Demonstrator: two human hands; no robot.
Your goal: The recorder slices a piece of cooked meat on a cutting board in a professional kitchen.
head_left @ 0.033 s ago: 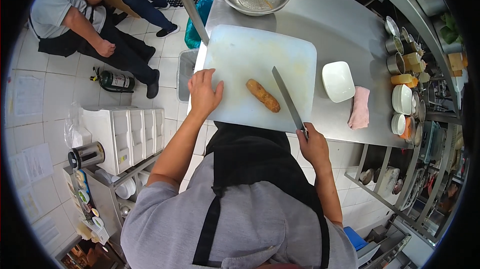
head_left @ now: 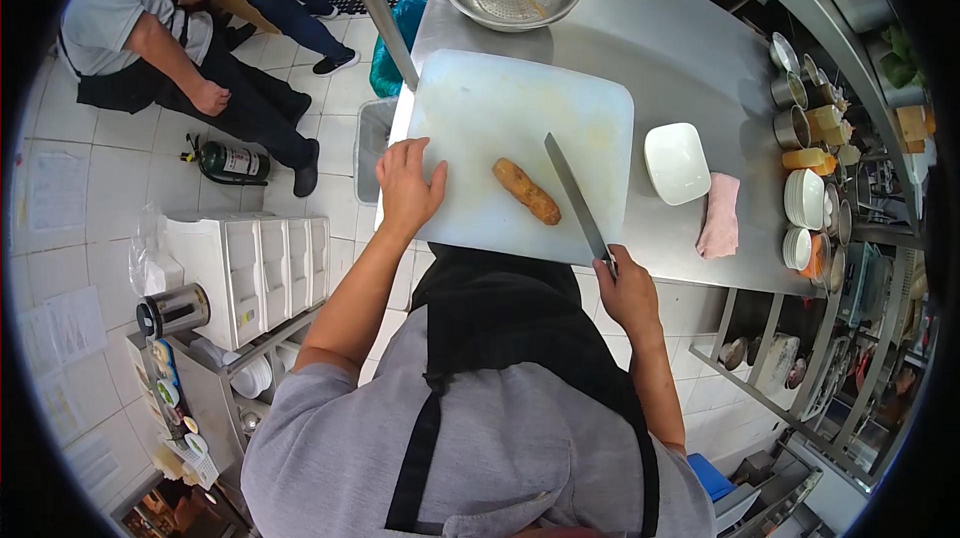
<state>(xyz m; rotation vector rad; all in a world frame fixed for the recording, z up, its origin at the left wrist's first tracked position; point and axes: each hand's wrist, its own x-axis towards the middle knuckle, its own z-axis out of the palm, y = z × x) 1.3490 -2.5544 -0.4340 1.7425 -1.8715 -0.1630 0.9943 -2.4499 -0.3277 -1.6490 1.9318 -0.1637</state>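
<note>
A browned, oblong food roll (head_left: pixel 525 190) lies diagonally on the white cutting board (head_left: pixel 515 98). My left hand (head_left: pixel 408 183) is at the board's left edge, fingers apart and resting on it, holding nothing. My right hand (head_left: pixel 627 293) is closed on the handle of a long knife (head_left: pixel 572 188); its blade lies over the board just right of the roll, tip toward the far side. Right of the board are a white square bowl (head_left: pixel 676 162) and a folded pink cloth (head_left: pixel 719 218).
A steel bowl with perforations and a stick (head_left: pixel 480 3) sits behind the board on the steel table (head_left: pixel 650 18). Dishes and containers (head_left: pixel 805 198) line the right edge. Two people (head_left: pixel 150 48) are at upper left, near a fire extinguisher (head_left: pixel 230 160). White drawers (head_left: pixel 260 278) stand lower left.
</note>
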